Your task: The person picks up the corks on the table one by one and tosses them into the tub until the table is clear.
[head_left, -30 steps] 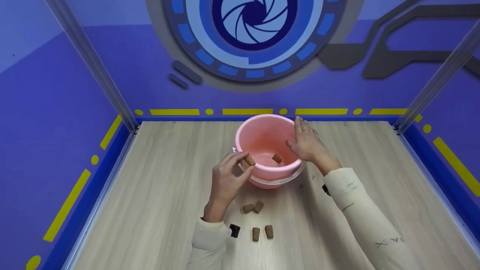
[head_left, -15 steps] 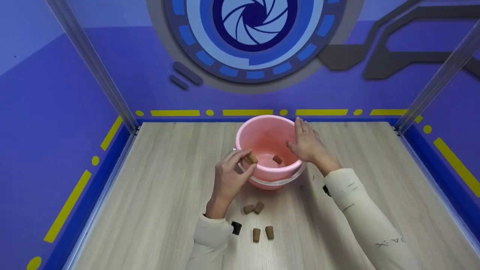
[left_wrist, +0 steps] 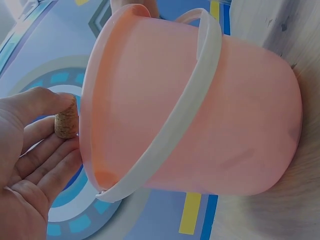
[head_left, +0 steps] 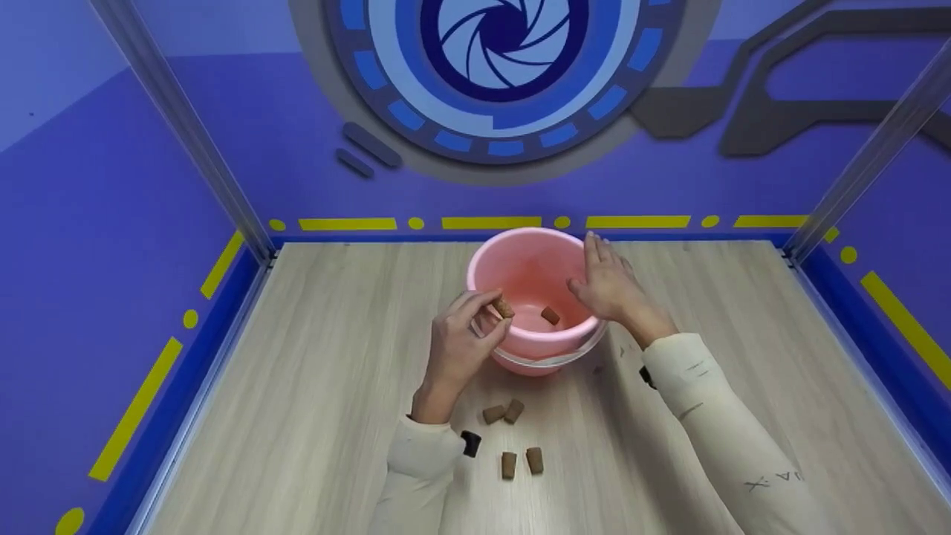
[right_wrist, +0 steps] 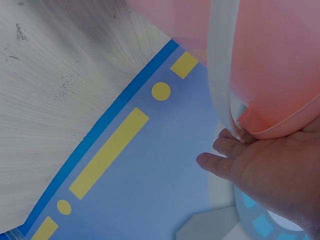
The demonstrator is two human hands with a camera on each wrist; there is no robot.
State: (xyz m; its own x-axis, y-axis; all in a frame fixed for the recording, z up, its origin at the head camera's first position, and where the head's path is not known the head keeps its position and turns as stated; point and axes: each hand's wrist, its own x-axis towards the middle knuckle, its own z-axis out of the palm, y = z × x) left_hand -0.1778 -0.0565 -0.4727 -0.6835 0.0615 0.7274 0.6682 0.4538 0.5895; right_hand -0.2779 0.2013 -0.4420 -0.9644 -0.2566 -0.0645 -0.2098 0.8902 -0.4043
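A pink bucket (head_left: 541, 336) with a white handle (left_wrist: 180, 115) stands upright on the table. Between thumb and fingertips my left hand (head_left: 459, 338) pinches a cork stopper (head_left: 504, 307) at the bucket's near-left rim; the left wrist view shows this cork (left_wrist: 66, 120) just outside the mouth. My right hand (head_left: 611, 286) rests on the right rim, thumb on the inner side, the other fingers straight along the outside. In the right wrist view those fingers (right_wrist: 220, 162) lie beside the handle's joint. Another cork (head_left: 550, 316) lies on the bucket's floor.
Several corks lie on the wooden table (head_left: 334, 371) before the bucket: a touching pair (head_left: 504, 412) and two more upright-looking ones (head_left: 521, 462) nearer. A blue-purple wall (head_left: 245, 148) stands close behind the bucket, with side walls left and right.
My left hand has moved slightly right and forward with its cork, which has turned a little between the fingers. The right hand and bucket stay put.
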